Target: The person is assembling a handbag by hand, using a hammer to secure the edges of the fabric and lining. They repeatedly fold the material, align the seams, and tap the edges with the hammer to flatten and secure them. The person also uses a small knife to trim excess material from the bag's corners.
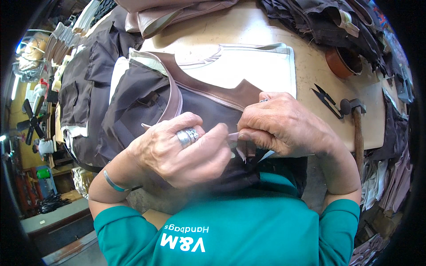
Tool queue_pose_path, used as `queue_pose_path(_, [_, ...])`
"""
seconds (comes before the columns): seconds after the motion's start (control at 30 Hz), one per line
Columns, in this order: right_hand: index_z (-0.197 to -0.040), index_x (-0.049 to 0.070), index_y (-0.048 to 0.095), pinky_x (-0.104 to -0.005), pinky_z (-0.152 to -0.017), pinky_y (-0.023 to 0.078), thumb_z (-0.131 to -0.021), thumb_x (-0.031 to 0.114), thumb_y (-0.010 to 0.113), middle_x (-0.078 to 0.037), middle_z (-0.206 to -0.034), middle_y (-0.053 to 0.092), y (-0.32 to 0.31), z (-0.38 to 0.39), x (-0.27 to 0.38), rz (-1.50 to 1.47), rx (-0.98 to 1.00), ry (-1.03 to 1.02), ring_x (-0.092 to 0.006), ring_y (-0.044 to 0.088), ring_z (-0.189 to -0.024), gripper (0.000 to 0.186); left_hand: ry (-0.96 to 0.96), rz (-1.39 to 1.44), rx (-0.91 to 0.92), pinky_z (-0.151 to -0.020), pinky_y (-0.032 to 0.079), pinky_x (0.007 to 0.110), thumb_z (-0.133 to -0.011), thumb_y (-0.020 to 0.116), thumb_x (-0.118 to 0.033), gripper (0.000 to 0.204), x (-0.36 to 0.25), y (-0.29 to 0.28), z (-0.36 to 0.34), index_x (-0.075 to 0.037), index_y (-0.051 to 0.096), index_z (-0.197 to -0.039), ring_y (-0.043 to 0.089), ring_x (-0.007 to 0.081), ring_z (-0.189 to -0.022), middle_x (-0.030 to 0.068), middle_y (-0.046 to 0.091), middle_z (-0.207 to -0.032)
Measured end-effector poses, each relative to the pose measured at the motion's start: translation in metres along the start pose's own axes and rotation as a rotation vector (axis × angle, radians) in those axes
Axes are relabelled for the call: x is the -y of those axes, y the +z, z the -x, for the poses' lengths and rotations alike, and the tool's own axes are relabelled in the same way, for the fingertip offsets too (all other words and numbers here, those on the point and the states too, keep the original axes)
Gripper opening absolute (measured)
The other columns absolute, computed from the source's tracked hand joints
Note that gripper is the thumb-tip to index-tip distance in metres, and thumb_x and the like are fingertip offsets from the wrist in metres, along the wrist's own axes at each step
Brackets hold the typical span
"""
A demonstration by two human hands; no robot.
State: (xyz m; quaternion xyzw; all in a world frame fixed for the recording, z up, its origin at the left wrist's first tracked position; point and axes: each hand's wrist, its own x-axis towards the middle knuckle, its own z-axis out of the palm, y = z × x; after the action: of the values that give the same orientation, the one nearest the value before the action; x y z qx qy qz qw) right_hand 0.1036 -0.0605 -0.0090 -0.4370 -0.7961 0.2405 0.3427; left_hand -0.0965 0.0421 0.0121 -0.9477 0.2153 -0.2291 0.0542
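An unfinished bag piece lies in front of me, with dark brown lining (133, 108), a brown leather band (195, 84), a zipper (216, 103) and a white panel (262, 66). My left hand (179, 148), a wide silver ring on one finger, is closed at the near edge of the work, fingers bent inward. What its fingertips hold is mostly hidden. Close beside it, my right hand (284, 122) pinches a small pinkish-brown strip (234, 137) between thumb and fingers. The strip spans the gap between both hands. A dark brown flap (246, 150) hangs just below it.
On the table's right lie black thread snips (327, 102) and a hammer (357, 124) with a wooden handle. Beyond them stand a brown round container (344, 62) and a heap of dark fabric (315, 22). Folded pinkish leather (173, 15) sits at the far edge.
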Motion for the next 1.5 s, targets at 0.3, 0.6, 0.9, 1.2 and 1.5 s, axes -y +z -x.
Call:
queue_pose_path(0.3, [-0.069, 0.006, 0.05, -0.0363, -0.062, 0.042, -0.081, 0.02, 0.057, -0.009, -0.061, 0.053, -0.002, 0.002, 0.007, 0.108, -0.015, 0.007, -0.0277, 0.056, -0.064, 0.019, -0.727, 0.676, 0.102, -0.054, 0.048, 0.03, -0.086, 0.053, -0.018, 0.017, 0.003, -0.004, -0.015, -0.002, 0.06, -0.087, 0.062, 0.0234, -0.061, 0.0098, 0.062, -0.073])
queue_pose_path(0.6, [-0.07, 0.007, 0.049, -0.0369, -0.06, 0.042, -0.08, 0.02, 0.058, -0.009, -0.061, 0.052, 0.001, 0.005, 0.006, 0.131, -0.046, -0.021, -0.0272, 0.056, -0.061, 0.018, -0.69, 0.73, 0.306, -0.052, 0.044, 0.033, -0.083, 0.058, -0.016, 0.01, 0.011, -0.008, -0.021, -0.006, 0.059, -0.083, 0.058, 0.0264, -0.059, 0.0079, 0.058, -0.067])
queue_pose_path(0.9, [-0.071, 0.007, 0.049, -0.0361, -0.06, 0.04, -0.079, 0.02, 0.056, -0.007, -0.065, 0.054, 0.007, 0.007, 0.005, 0.12, -0.05, 0.001, -0.0245, 0.056, -0.06, 0.016, -0.704, 0.669, 0.357, -0.053, 0.043, 0.033, -0.076, 0.064, -0.012, 0.01, 0.008, -0.01, -0.02, -0.008, 0.058, -0.082, 0.057, 0.0251, -0.06, 0.0074, 0.058, -0.066])
queue_pose_path(1.2, [-0.072, 0.008, 0.051, -0.0322, -0.065, 0.04, -0.072, 0.014, 0.055, -0.005, -0.064, 0.056, 0.018, 0.004, 0.009, 0.309, -0.153, -0.026, -0.0195, 0.056, -0.059, 0.008, -0.77, 0.6, 0.352, -0.053, 0.044, 0.033, -0.071, 0.068, -0.01, 0.014, 0.004, -0.01, -0.025, -0.005, 0.058, -0.079, 0.058, 0.0268, -0.06, 0.0097, 0.058, -0.066])
queue_pose_path(1.5, [-0.07, 0.011, 0.051, -0.034, -0.072, 0.039, -0.079, 0.02, 0.059, -0.004, -0.06, 0.052, 0.015, 0.011, 0.01, 0.234, -0.201, 0.035, -0.0216, 0.054, -0.057, 0.016, -0.905, 0.953, 0.335, -0.054, 0.045, 0.029, -0.078, 0.065, -0.014, 0.013, 0.011, -0.011, -0.02, -0.002, 0.06, -0.08, 0.061, 0.0254, -0.059, 0.0109, 0.06, -0.066])
